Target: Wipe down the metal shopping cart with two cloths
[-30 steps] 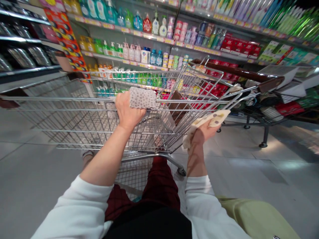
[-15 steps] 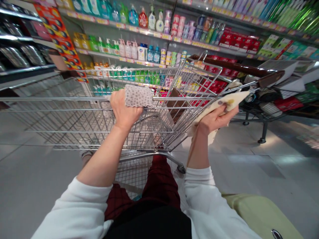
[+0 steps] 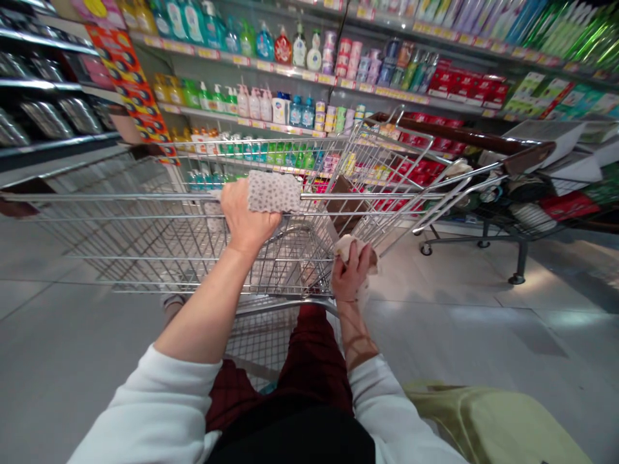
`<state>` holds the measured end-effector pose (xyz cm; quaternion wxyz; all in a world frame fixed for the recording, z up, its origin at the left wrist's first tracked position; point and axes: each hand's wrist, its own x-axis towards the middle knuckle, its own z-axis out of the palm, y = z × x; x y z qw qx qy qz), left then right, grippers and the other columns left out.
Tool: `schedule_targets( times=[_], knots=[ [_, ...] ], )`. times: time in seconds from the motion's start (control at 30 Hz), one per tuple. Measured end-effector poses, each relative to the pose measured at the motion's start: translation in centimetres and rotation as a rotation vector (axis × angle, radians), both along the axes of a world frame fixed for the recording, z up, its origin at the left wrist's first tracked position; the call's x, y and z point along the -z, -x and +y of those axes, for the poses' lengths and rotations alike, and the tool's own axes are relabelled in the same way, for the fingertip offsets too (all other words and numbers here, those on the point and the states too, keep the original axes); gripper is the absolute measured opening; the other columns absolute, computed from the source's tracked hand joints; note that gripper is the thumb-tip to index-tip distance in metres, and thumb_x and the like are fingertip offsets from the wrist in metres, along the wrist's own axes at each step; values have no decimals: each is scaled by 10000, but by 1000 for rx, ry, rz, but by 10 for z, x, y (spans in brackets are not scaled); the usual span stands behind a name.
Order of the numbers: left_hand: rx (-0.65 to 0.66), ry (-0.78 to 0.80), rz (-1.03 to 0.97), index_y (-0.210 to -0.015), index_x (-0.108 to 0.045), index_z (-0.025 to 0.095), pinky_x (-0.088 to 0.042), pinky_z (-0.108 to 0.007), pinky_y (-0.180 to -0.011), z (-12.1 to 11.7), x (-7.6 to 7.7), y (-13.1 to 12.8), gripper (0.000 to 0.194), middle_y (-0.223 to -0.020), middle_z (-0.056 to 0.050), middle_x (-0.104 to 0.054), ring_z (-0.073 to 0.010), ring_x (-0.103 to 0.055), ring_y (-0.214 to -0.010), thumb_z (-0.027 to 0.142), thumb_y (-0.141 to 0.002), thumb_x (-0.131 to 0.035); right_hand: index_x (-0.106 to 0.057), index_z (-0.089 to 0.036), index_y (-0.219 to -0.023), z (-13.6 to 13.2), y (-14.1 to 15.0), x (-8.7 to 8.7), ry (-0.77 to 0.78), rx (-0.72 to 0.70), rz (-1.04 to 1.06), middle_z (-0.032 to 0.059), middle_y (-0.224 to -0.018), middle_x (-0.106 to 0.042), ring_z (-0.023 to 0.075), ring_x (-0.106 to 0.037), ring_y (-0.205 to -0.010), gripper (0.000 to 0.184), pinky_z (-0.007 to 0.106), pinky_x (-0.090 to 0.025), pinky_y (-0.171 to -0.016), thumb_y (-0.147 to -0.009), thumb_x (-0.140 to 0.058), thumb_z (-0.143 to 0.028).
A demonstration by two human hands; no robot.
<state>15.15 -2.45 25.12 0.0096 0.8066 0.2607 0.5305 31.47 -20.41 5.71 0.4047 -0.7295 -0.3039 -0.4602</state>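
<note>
My left hand (image 3: 246, 216) is closed over the top rail (image 3: 120, 197) of a wire shopping cart. It presses a grey-speckled cloth (image 3: 275, 192) against that rail. Down near the cart's rear corner, my right hand (image 3: 351, 270) grips a crumpled cream cloth (image 3: 354, 250), which is bunched up and mostly hidden by my fingers. This hand is just beside the cart's wire side and does not seem to touch it. White sleeves cover both my forearms up to the wrists' distance.
Store shelves (image 3: 271, 71) of bottles and boxes stand ahead, with metal pans (image 3: 43, 116) on shelves at the left. A second cart (image 3: 488, 219) holding bags stands at the right. A pale green bag (image 3: 493, 422) is at the lower right, above the tiled floor (image 3: 72, 361).
My right hand has moved left and down toward the cart, and its cloth has gone from spread out to bunched in the fist. My left hand stays on the rail.
</note>
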Motion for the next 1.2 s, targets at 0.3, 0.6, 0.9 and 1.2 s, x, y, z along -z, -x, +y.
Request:
schedule_targets(
  times=[0.3,0.6,0.9,1.2],
  knots=[
    [4,21,-5,-713,-299,275,-406,-499,-814,-3,-1,1,294,-771,-115,-577,-347,-576,-865,412,-775,-551,-735,-179,-1192,-39,-3,-44,-240,-138,76,107,-1076,-766,215,-728,-1003,361,384,-595,-940,-1004,-497,-375],
    [-3,13,-4,-702,-329,274,-408,-497,-802,-2,0,2,273,-776,-116,-585,-340,-576,-849,390,-778,-564,-554,-160,-1515,9,-3,-157,-89,-35,-62,225,-1570,-487,365,-350,-1561,594,712,-258,-1235,-1041,-355,-458],
    [-27,30,52,-722,-410,271,-417,-525,-859,-4,-1,2,221,-853,-142,-629,-368,-605,-918,410,-814,-555,-685,-208,-1412,40,25,-49,375,-154,-150,178,-1504,-605,302,-467,-1502,439,558,-262,-1299,-1026,-493,-292],
    [6,4,26,-727,-424,264,-425,-487,-844,-4,0,2,201,-832,-113,-631,-335,-598,-901,384,-819,-556,-722,-301,-1363,15,28,-18,550,-353,-155,104,-1437,-691,228,-579,-1416,488,419,-487,-1174,-964,-531,-95]
  ],
)
